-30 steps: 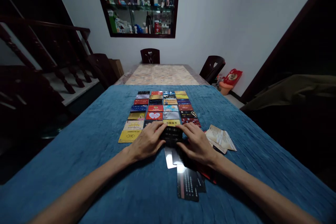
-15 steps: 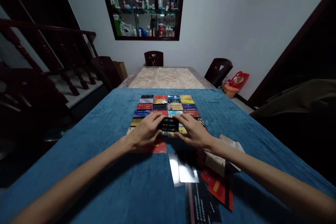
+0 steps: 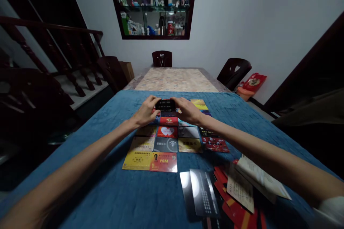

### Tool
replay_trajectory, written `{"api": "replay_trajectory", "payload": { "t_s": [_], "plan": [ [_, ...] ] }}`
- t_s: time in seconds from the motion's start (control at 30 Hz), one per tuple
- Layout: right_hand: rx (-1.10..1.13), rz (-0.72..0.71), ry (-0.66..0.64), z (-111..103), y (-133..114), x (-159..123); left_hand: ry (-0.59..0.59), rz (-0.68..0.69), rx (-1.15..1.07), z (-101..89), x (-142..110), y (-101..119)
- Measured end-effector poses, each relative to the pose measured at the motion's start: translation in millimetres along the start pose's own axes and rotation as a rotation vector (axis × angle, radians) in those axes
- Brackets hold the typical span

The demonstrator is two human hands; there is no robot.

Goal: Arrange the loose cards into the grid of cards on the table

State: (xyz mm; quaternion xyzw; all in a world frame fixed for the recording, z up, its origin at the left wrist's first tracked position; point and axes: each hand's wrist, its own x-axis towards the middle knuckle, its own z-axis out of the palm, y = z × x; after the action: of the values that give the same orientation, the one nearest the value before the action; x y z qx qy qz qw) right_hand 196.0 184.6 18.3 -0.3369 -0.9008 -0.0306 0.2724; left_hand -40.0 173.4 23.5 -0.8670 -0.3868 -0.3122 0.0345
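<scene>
Between my two hands is a black card (image 3: 165, 105) with pale print, raised over the far rows of a grid of cards. My left hand (image 3: 147, 111) pinches its left edge, and my right hand (image 3: 186, 110) grips the right edge. Below them lie a red card with a white heart (image 3: 167, 131), a grey card (image 3: 166, 145) and a gold card (image 3: 190, 145). In the nearest row a yellow card (image 3: 137, 160) touches a red YSM card (image 3: 163, 161). My hands and forearm hide part of the far rows.
A loose heap of dark cards (image 3: 204, 191), red cards (image 3: 236, 211) and a folded paper (image 3: 260, 175) lies at the near right on the blue cloth (image 3: 107, 186). Beyond the cloth is the patterned tabletop (image 3: 177, 79). Dark chairs (image 3: 234, 73) stand around the table.
Both hands have moved away from me with the black card, toward the far rows. The nearer rows now show uncovered. The camera view has shifted slightly.
</scene>
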Motion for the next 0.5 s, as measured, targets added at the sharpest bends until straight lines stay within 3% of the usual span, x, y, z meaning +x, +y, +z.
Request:
{"api": "replay_trajectory", "payload": {
  "t_s": [0.27, 0.5],
  "plan": [
    [0.027, 0.0, -0.023, 9, 25, 53, -0.044, 0.044, 0.092, -4.5, 30, -48],
    [-0.073, 0.155, -0.145, 26, 40, 89, -0.185, -0.123, 0.149, 6.7, 53, -80]
  ]
}}
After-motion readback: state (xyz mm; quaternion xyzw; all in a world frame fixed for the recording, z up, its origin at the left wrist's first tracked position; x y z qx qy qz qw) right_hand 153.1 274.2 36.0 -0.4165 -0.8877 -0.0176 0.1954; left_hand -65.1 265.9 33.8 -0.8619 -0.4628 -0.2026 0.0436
